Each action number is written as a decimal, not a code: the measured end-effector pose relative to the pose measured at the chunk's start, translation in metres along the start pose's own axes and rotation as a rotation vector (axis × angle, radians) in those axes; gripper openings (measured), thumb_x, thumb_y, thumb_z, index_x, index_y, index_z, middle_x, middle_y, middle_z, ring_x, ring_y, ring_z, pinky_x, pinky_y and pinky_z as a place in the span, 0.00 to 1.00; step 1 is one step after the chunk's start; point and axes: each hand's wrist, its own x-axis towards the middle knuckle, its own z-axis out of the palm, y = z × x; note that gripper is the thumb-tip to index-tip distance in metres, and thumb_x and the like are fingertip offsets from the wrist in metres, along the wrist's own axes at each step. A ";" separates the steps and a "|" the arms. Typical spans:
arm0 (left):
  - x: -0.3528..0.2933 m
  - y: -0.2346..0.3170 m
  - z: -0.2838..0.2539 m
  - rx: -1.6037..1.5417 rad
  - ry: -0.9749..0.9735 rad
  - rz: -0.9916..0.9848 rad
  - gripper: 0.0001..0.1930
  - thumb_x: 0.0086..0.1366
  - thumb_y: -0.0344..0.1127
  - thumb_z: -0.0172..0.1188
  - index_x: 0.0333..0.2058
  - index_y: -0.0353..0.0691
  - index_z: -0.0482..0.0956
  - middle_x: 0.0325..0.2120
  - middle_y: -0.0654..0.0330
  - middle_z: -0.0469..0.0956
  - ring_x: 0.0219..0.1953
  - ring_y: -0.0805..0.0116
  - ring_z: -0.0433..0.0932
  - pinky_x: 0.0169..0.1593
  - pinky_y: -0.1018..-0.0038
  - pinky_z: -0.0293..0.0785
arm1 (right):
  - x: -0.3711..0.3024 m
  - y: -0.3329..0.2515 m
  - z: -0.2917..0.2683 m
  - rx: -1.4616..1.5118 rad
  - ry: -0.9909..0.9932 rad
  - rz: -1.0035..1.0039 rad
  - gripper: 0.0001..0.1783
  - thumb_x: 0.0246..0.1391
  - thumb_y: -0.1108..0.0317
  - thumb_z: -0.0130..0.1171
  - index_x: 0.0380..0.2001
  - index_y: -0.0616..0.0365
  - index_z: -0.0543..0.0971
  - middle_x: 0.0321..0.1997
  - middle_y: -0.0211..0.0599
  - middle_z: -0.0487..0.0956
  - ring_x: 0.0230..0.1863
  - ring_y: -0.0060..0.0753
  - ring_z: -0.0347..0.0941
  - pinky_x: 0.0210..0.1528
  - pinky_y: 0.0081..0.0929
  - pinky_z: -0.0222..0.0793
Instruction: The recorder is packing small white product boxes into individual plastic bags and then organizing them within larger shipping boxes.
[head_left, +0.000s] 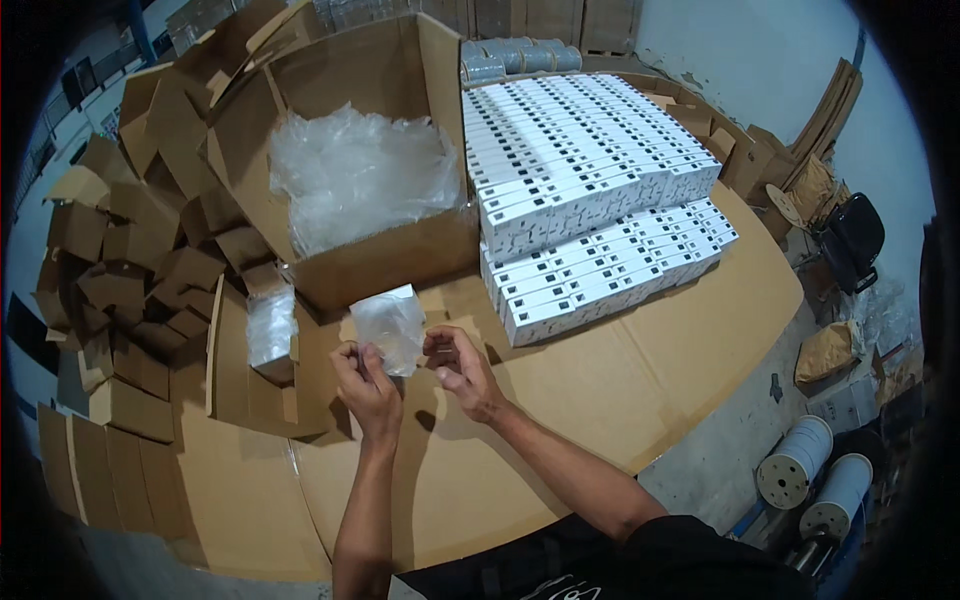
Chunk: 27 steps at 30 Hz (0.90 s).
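Observation:
Over the cardboard-covered table, my left hand (370, 388) pinches the near edge of a clear plastic bag (388, 325) between thumb and fingers. A white edge shows at the bag's top right corner; whether a box lies inside I cannot tell. My right hand (465, 378) is just right of the bag, its fingers curved and apart from the thumb, with nothing visible between them. Beyond the bag stands a big open carton (385, 262) filled with a heap of clear plastic bags (365, 175).
Right of the carton, slim white boxes (580, 150) are stacked in long rows. A smaller open carton (228, 350) at left holds bagged white items (271, 328). Folded brown boxes (140, 270) pile up at far left. Cable reels (795, 462) and a black chair (852, 240) stand at right.

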 end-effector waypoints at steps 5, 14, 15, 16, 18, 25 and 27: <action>-0.025 -0.006 -0.001 0.022 -0.069 -0.045 0.08 0.74 0.31 0.54 0.40 0.32 0.67 0.25 0.54 0.76 0.28 0.67 0.76 0.35 0.69 0.74 | -0.002 -0.005 0.023 -0.396 0.080 -0.024 0.24 0.54 0.62 0.69 0.48 0.62 0.72 0.36 0.35 0.78 0.35 0.27 0.75 0.39 0.27 0.72; -0.019 -0.029 -0.002 -0.155 -0.004 -0.193 0.08 0.77 0.34 0.50 0.42 0.35 0.67 0.26 0.60 0.73 0.29 0.74 0.71 0.34 0.74 0.70 | 0.010 0.007 0.014 -0.451 0.228 -0.025 0.08 0.63 0.70 0.60 0.33 0.63 0.74 0.21 0.37 0.75 0.22 0.25 0.69 0.27 0.28 0.66; -0.016 -0.031 -0.003 -0.157 -0.001 -0.197 0.08 0.77 0.34 0.51 0.43 0.35 0.67 0.24 0.62 0.73 0.27 0.75 0.70 0.33 0.75 0.69 | 0.012 0.007 0.013 -0.483 0.223 -0.067 0.08 0.64 0.69 0.59 0.33 0.63 0.74 0.21 0.37 0.75 0.22 0.25 0.69 0.27 0.27 0.66; -0.015 -0.032 -0.004 -0.160 0.003 -0.201 0.08 0.77 0.35 0.52 0.43 0.36 0.67 0.23 0.64 0.72 0.26 0.77 0.69 0.31 0.76 0.68 | 0.013 0.008 0.014 -0.514 0.218 -0.109 0.09 0.65 0.68 0.57 0.33 0.63 0.74 0.22 0.37 0.75 0.22 0.24 0.68 0.28 0.27 0.66; -0.013 -0.013 -0.004 -0.195 -0.044 -0.309 0.09 0.77 0.36 0.52 0.43 0.36 0.67 0.21 0.66 0.71 0.23 0.78 0.68 0.28 0.76 0.65 | 0.015 0.017 0.010 -0.520 0.258 -0.134 0.10 0.67 0.67 0.56 0.34 0.63 0.74 0.22 0.35 0.74 0.23 0.22 0.68 0.28 0.27 0.66; -0.014 -0.027 -0.012 -0.093 -0.071 -0.272 0.09 0.77 0.36 0.53 0.40 0.37 0.69 0.17 0.69 0.66 0.20 0.83 0.58 0.23 0.79 0.53 | 0.014 0.011 0.013 -0.255 0.253 0.086 0.11 0.71 0.65 0.52 0.37 0.61 0.73 0.22 0.26 0.70 0.23 0.16 0.63 0.24 0.22 0.58; -0.011 -0.024 -0.015 -0.095 -0.053 -0.232 0.09 0.77 0.36 0.53 0.40 0.37 0.70 0.17 0.70 0.66 0.20 0.83 0.58 0.23 0.79 0.53 | 0.015 0.005 0.009 -0.238 0.247 0.120 0.10 0.70 0.66 0.53 0.37 0.61 0.74 0.22 0.25 0.70 0.23 0.14 0.62 0.24 0.21 0.57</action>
